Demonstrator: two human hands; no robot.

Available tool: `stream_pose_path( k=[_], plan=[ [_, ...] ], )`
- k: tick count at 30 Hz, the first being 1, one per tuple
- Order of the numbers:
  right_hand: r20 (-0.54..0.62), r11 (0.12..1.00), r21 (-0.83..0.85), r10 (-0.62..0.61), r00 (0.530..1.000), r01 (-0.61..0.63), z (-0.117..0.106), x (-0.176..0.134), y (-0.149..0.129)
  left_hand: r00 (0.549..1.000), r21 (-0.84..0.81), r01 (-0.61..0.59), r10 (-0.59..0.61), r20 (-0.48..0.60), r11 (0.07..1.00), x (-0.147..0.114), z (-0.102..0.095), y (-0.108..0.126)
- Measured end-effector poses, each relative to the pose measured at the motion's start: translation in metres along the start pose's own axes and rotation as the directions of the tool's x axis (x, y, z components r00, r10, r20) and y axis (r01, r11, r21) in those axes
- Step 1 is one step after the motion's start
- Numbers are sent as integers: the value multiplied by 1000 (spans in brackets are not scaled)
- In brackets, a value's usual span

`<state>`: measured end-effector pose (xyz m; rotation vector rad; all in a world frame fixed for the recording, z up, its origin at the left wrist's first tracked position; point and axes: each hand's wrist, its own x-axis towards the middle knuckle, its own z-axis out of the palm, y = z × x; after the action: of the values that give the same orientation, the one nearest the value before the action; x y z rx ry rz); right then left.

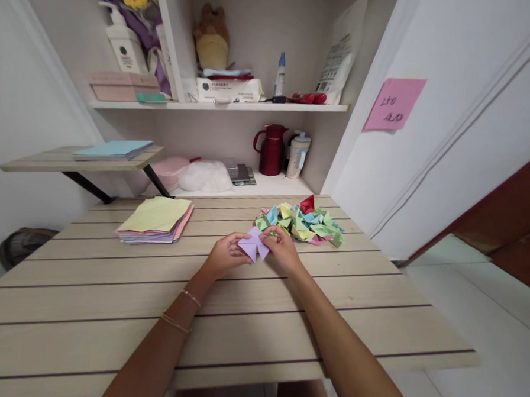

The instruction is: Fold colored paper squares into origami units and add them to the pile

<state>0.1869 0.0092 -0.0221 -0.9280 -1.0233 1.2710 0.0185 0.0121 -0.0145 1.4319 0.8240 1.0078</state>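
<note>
A folded piece of purple origami paper (252,243) is held up between my two hands, just above the table. Two pointed flaps hang from its lower side with a gap between them. My left hand (227,255) pinches its left corner between thumb and fingers. On the other side my right hand (282,248) grips the right corner with thumb and forefinger. Just beyond my right hand lies a heap of folded paper pieces (302,222) in green, yellow, blue, pink and red.
A stack of square paper (157,219), yellow on top, lies on the slatted table (236,336) at the left. More blue sheets (114,149) rest on a small raised shelf (36,160). Behind stand a red jug (272,151) and a pale bottle (297,156).
</note>
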Motion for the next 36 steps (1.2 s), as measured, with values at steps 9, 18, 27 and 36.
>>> stream_pose_path(
  k=[9,18,27,36],
  plan=[
    [38,999,-31,42,998,-41,-4,3,3,999,13,-15,15,-33,1000,1,1,-4],
    [281,991,-113,-40,959,75,4,-4,1,961,-71,2,-21,-275,998,6,-1,1],
    [292,708,-562,-315,903,428,1,-5,-2,969,9,8,-5,-247,1000,5,-4,3],
    [121,756,-534,-375,919,379,-1,-3,-7,994,-42,81,-84,-73,996,8,-3,-5]
  ],
)
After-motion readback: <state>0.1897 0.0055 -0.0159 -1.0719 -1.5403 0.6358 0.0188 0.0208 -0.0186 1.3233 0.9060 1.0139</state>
